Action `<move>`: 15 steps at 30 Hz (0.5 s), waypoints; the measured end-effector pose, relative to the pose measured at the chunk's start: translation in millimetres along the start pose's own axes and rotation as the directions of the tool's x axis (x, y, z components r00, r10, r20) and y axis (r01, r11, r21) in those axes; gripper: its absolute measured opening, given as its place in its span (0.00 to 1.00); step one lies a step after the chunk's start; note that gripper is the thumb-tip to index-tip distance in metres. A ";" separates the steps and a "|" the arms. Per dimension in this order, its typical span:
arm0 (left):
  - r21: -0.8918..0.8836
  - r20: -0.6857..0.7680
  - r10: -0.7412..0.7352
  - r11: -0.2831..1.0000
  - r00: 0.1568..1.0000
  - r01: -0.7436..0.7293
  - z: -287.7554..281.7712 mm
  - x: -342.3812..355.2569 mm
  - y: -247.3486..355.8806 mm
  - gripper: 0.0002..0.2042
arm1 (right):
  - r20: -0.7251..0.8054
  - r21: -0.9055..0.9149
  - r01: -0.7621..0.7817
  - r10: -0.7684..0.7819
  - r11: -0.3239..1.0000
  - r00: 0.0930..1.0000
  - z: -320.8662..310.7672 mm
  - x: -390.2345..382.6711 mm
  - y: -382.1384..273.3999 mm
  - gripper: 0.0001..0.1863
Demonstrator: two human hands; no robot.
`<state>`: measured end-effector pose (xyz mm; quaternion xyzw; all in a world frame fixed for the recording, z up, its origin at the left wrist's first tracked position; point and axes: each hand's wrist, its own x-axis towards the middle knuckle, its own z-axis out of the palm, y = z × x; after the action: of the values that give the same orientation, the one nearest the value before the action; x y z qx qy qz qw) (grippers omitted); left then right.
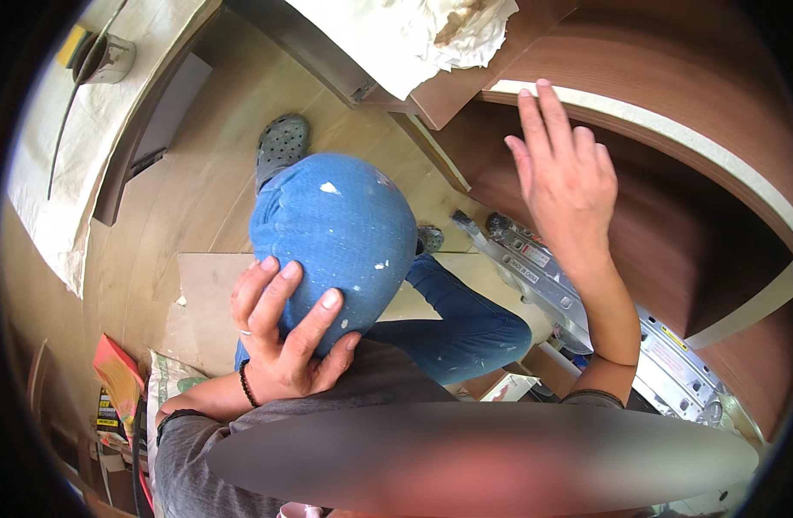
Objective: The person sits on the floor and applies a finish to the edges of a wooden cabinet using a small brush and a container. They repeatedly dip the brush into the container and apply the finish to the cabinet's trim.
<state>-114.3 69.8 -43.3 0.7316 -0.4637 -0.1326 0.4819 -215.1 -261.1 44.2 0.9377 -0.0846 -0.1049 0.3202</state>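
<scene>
My left hand (pixel 284 341) lies on the raised knee of my blue jeans (pixel 340 229), which are flecked with white paint. Its fingers are spread and hold nothing; a ring and a dark bead bracelet show. On the right, my right hand (pixel 571 186) reaches out with its fingers extended and nothing in it. Two fingertips are at the left part of a pale strip (pixel 642 110) along the edge of a brown wood-grain cabinet (pixel 672 52). Whether they press on the strip or hover just over it I cannot tell. Below the strip, the cabinet's dark inside is open.
A metal ladder (pixel 534 263) lies along the right side, partly behind my right arm. Crumpled white sheeting (pixel 405 39) covers a surface at the top. A cup (pixel 116 60) stands on a covered table at upper left. Cardboard (pixel 208 315) lies on the wooden floor.
</scene>
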 end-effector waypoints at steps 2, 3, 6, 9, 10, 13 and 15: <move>-0.001 0.041 -0.012 1.000 0.999 0.012 0.3 2.9 0.1 0.28 | 0.204 -0.088 -0.003 0.021 0.996 0.979 10.2 -3.4 -6.0 0.28; -0.019 0.062 -0.006 1.000 0.998 0.007 0.3 4.1 1.5 0.28 | 0.234 -0.164 0.005 0.034 0.986 0.972 21.4 -3.7 -11.9 0.31; -0.047 0.058 -0.007 0.999 0.998 0.010 6.4 0.7 -5.9 0.28 | 0.207 -0.284 0.056 0.004 0.957 0.978 26.5 10.7 -21.0 0.32; -0.042 0.085 0.019 0.999 0.996 -0.015 6.7 4.9 -10.6 0.28 | 0.241 -0.314 0.075 0.003 0.946 0.970 33.2 18.0 -30.0 0.29; -0.057 0.097 0.025 0.998 0.995 -0.020 7.2 6.8 -12.0 0.28 | 0.249 -0.317 0.092 -0.011 0.944 0.968 35.6 18.4 -31.2 0.28; -0.040 0.119 0.039 0.999 0.992 -0.035 6.1 11.7 -13.2 0.28 | 0.197 -0.274 0.106 -0.052 0.956 0.979 48.1 20.7 -36.2 0.24; -0.030 0.132 0.033 0.999 0.991 -0.029 2.7 12.0 -13.3 0.27 | 0.184 -0.237 0.117 -0.073 0.964 0.980 55.3 19.8 -40.5 0.24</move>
<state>-102.3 59.9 -52.7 0.7069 -0.5042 -0.1800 0.4623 -206.1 -266.2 -26.4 0.8809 -0.0533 -0.2113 0.4203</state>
